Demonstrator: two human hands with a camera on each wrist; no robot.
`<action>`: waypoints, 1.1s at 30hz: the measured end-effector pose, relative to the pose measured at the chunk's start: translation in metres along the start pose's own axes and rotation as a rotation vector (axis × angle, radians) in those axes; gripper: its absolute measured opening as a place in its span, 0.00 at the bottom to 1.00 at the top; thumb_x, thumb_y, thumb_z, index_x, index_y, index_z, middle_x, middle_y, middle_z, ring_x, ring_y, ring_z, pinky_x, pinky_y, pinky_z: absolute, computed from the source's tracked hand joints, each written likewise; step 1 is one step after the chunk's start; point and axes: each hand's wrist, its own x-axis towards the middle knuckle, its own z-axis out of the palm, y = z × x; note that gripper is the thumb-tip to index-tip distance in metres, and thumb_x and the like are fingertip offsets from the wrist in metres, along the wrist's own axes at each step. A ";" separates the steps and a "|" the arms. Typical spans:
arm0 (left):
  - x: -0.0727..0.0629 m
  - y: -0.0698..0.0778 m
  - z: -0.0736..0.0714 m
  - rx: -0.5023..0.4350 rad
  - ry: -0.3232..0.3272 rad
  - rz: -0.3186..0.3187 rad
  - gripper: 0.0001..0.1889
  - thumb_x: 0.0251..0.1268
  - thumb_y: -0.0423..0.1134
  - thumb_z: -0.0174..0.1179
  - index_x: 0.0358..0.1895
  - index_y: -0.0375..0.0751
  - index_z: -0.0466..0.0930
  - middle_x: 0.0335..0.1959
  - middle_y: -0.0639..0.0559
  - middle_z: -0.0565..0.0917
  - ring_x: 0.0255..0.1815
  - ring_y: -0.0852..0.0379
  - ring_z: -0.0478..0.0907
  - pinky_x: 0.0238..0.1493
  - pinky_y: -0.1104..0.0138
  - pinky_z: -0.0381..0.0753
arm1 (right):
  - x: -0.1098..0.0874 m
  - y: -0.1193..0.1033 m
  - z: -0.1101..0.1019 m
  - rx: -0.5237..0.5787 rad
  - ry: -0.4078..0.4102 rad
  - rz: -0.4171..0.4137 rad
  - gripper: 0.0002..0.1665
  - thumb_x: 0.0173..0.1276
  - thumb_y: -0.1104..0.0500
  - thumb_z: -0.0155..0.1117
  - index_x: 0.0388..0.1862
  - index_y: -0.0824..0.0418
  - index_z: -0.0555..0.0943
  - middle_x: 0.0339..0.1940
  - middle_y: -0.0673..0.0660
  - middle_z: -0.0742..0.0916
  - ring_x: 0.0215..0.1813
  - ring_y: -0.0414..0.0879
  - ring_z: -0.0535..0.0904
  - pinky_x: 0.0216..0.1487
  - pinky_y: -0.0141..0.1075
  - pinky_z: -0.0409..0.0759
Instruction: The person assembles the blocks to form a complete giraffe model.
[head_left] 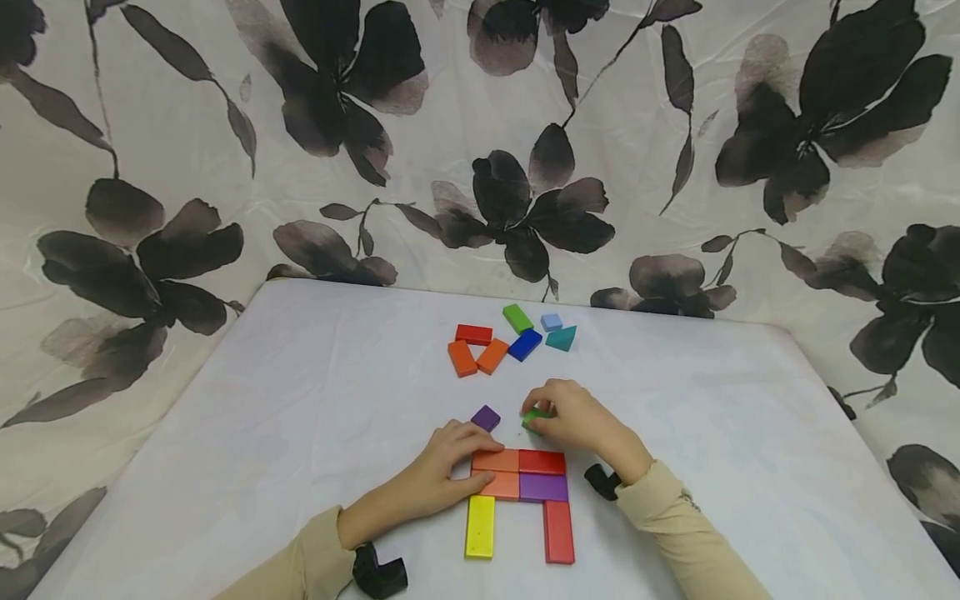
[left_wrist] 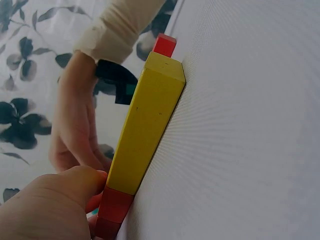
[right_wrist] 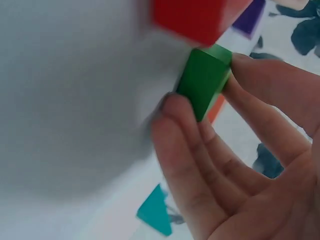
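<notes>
In the head view, my right hand (head_left: 581, 421) pinches a green block (head_left: 535, 417) just behind the flat block arrangement. The right wrist view shows that green block (right_wrist: 204, 80) between thumb and fingertips. My left hand (head_left: 427, 475) rests on the left end of the arrangement, its extended fingers and thumb touching two orange blocks (head_left: 501, 485). Beside these lie a red block (head_left: 542, 462) and a purple block (head_left: 543, 488). A yellow block (head_left: 480, 527) and a second red block (head_left: 558, 532) extend toward the front like two legs.
A small purple block (head_left: 486, 418) lies behind the arrangement. Farther back are loose blocks: red (head_left: 474, 334), orange (head_left: 462, 358), green (head_left: 517, 318), dark blue (head_left: 525, 344), light blue (head_left: 551, 322) and a teal triangle (head_left: 561, 337). A flowered cloth (head_left: 450, 108) hangs behind the white table (head_left: 300, 375).
</notes>
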 end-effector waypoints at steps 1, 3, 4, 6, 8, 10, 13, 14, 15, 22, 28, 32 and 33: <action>0.000 0.000 0.000 0.001 0.002 0.003 0.16 0.67 0.44 0.64 0.58 0.53 0.81 0.54 0.61 0.77 0.56 0.59 0.67 0.57 0.55 0.67 | 0.000 0.004 -0.001 0.001 0.008 0.002 0.07 0.65 0.63 0.69 0.42 0.58 0.87 0.31 0.50 0.81 0.34 0.44 0.75 0.35 0.34 0.78; 0.001 0.000 -0.001 0.000 0.004 0.006 0.16 0.68 0.44 0.64 0.58 0.52 0.81 0.54 0.60 0.77 0.56 0.59 0.67 0.57 0.55 0.67 | -0.003 0.010 -0.004 0.006 0.023 0.015 0.07 0.64 0.63 0.69 0.41 0.60 0.87 0.30 0.50 0.81 0.33 0.44 0.74 0.34 0.34 0.77; 0.001 0.000 0.000 -0.002 0.004 0.007 0.16 0.68 0.44 0.64 0.58 0.52 0.81 0.54 0.60 0.77 0.56 0.58 0.67 0.57 0.55 0.67 | -0.005 0.012 -0.005 0.008 0.031 0.020 0.07 0.64 0.63 0.69 0.41 0.61 0.87 0.29 0.51 0.81 0.32 0.44 0.74 0.33 0.34 0.77; 0.001 0.000 0.000 -0.005 0.003 0.009 0.17 0.68 0.43 0.64 0.58 0.52 0.81 0.54 0.60 0.77 0.56 0.58 0.67 0.58 0.55 0.67 | -0.010 0.017 -0.008 0.008 0.042 0.043 0.07 0.64 0.64 0.70 0.41 0.62 0.88 0.29 0.51 0.81 0.33 0.44 0.74 0.33 0.34 0.76; 0.001 0.000 0.000 -0.006 0.002 0.011 0.17 0.68 0.43 0.64 0.58 0.52 0.81 0.54 0.60 0.77 0.56 0.58 0.68 0.58 0.55 0.67 | -0.017 0.020 -0.012 0.003 0.043 0.058 0.08 0.63 0.64 0.70 0.41 0.63 0.88 0.30 0.51 0.81 0.34 0.45 0.75 0.34 0.35 0.77; 0.001 0.000 0.000 -0.007 0.001 0.010 0.16 0.68 0.43 0.64 0.58 0.52 0.81 0.54 0.60 0.77 0.56 0.58 0.67 0.58 0.55 0.67 | -0.025 0.021 -0.015 0.001 0.032 0.071 0.10 0.62 0.64 0.71 0.43 0.64 0.88 0.31 0.51 0.82 0.35 0.45 0.75 0.35 0.35 0.77; 0.000 0.000 0.001 -0.009 -0.001 0.001 0.17 0.68 0.43 0.64 0.58 0.52 0.81 0.54 0.61 0.77 0.56 0.59 0.67 0.58 0.55 0.67 | -0.038 0.022 -0.020 -0.003 0.007 0.089 0.14 0.58 0.67 0.74 0.45 0.66 0.88 0.32 0.53 0.81 0.35 0.44 0.75 0.37 0.35 0.78; 0.000 0.000 0.001 -0.008 -0.001 0.000 0.17 0.68 0.43 0.64 0.58 0.53 0.81 0.54 0.61 0.77 0.56 0.59 0.67 0.57 0.55 0.68 | -0.041 0.022 -0.022 -0.004 0.000 0.097 0.16 0.57 0.68 0.75 0.46 0.66 0.87 0.32 0.53 0.81 0.35 0.45 0.75 0.37 0.35 0.79; 0.000 0.000 0.001 -0.007 0.000 -0.004 0.17 0.67 0.43 0.64 0.58 0.53 0.81 0.54 0.61 0.77 0.55 0.59 0.67 0.57 0.56 0.68 | -0.045 0.022 -0.023 -0.005 -0.004 0.102 0.17 0.55 0.69 0.75 0.46 0.67 0.87 0.32 0.53 0.81 0.34 0.45 0.75 0.37 0.35 0.79; 0.000 -0.001 0.001 -0.005 -0.002 -0.012 0.17 0.67 0.42 0.65 0.58 0.52 0.81 0.54 0.61 0.77 0.55 0.59 0.67 0.57 0.56 0.68 | -0.065 0.026 -0.022 -0.053 0.003 0.149 0.16 0.53 0.74 0.74 0.43 0.68 0.87 0.34 0.53 0.83 0.38 0.47 0.77 0.40 0.39 0.82; 0.001 -0.001 0.002 -0.003 -0.002 -0.023 0.17 0.67 0.43 0.65 0.58 0.54 0.81 0.54 0.62 0.77 0.56 0.60 0.67 0.57 0.56 0.68 | -0.080 0.027 -0.019 -0.097 0.023 0.142 0.14 0.52 0.72 0.76 0.39 0.69 0.86 0.32 0.53 0.82 0.35 0.45 0.77 0.37 0.37 0.81; 0.002 -0.002 0.002 0.004 0.007 -0.002 0.17 0.67 0.43 0.65 0.58 0.53 0.81 0.54 0.61 0.77 0.56 0.59 0.67 0.56 0.56 0.68 | -0.090 0.022 -0.018 -0.111 0.043 0.108 0.14 0.51 0.71 0.77 0.38 0.69 0.86 0.33 0.52 0.81 0.31 0.43 0.75 0.33 0.33 0.78; 0.002 -0.001 0.002 0.003 0.009 0.001 0.17 0.67 0.43 0.65 0.58 0.53 0.81 0.54 0.60 0.77 0.56 0.59 0.67 0.56 0.56 0.68 | -0.092 0.020 -0.019 -0.114 0.046 0.095 0.14 0.51 0.71 0.77 0.38 0.69 0.86 0.33 0.52 0.81 0.31 0.43 0.75 0.32 0.32 0.78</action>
